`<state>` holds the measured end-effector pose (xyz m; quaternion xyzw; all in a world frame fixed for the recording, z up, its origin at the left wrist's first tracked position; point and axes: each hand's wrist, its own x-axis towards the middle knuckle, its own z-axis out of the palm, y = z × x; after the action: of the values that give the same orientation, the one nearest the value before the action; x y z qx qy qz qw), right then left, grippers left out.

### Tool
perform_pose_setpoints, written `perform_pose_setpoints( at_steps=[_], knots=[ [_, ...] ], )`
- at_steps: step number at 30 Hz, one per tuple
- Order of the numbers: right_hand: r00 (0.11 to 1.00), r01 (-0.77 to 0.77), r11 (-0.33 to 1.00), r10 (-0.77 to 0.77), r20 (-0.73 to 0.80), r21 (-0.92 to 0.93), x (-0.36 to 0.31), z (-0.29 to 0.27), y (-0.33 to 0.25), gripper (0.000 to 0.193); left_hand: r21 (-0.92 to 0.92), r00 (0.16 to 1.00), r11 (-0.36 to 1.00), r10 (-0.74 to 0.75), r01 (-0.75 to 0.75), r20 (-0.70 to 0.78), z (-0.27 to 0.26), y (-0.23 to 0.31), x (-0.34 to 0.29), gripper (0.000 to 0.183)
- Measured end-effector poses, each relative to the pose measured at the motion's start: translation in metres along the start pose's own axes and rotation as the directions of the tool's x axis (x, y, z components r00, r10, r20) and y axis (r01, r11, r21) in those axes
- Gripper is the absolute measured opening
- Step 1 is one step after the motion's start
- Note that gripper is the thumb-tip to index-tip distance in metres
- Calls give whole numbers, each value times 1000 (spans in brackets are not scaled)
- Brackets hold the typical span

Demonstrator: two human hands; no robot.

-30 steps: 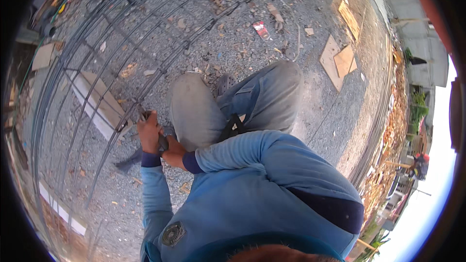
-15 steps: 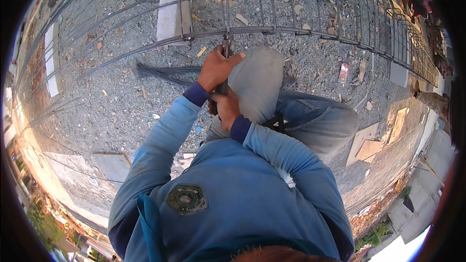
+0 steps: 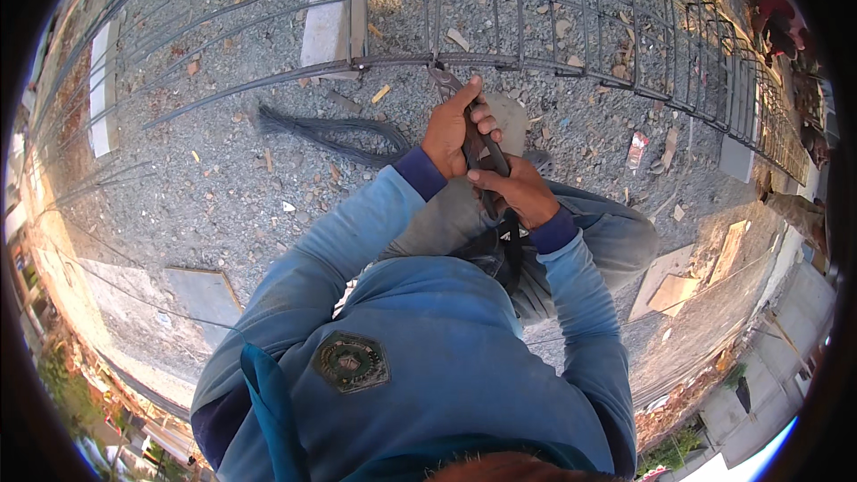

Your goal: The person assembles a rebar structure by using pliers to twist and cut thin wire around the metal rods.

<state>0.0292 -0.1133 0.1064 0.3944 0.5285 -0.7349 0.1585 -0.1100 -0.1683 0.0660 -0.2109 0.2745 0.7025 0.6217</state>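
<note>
A pair of dark steel pincers [image 3: 483,152] slants over my bent leg, jaws pointing up and left. The jaws meet the near lengthwise bar of a steel rebar cage [image 3: 553,69], where an upright bar crosses it. My left hand [image 3: 453,132] is closed round the upper part of the pincers, thumb stretched along the tool. Lower down, my right hand [image 3: 525,191] grips the handle ends. Whether a tie wire sits in the jaws is too small to tell. A bundle of thin dark tie wire [image 3: 335,138] lies on the gravel beside my left wrist.
A pale block [image 3: 326,22] lies beneath the cage bars, and another pale block [image 3: 100,98] lies at far left. Loose bars [image 3: 214,98] run out leftward. Flat boards [image 3: 203,293] and wood scraps [image 3: 676,286] lie on the gravel. Another person's reddish clothing shows at far right.
Both hands have shifted right, and the pincers have swung from nearly upright to a slant. My right hand has moved farther out from the left. The leg beneath has lowered.
</note>
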Motion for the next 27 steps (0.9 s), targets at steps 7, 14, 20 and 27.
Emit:
perform_pose_setpoints(
  at_steps=[7, 14, 20, 27],
  knots=[
    [676, -66, 227, -706, -211, -972, -23, -20, -37, 46, -232, 956, 933, 241, -276, -166, 43, -25, 36, 31],
    [642, -92, 156, -745, -178, -984, 19, -67, -22, 37, -276, 931, 898, 288, -344, -224, 51, -30, 54, 33],
    [667, 14, 160, -737, -110, -987, 40, -93, -22, 34, -234, 933, 905, 330, -356, -145, 43, -28, 63, 29],
    [896, -6, 462, -391, -209, -887, 9, -45, -21, 19, -43, 965, 967, 247, -252, -84, 10, -28, 29, 32]
  ],
)
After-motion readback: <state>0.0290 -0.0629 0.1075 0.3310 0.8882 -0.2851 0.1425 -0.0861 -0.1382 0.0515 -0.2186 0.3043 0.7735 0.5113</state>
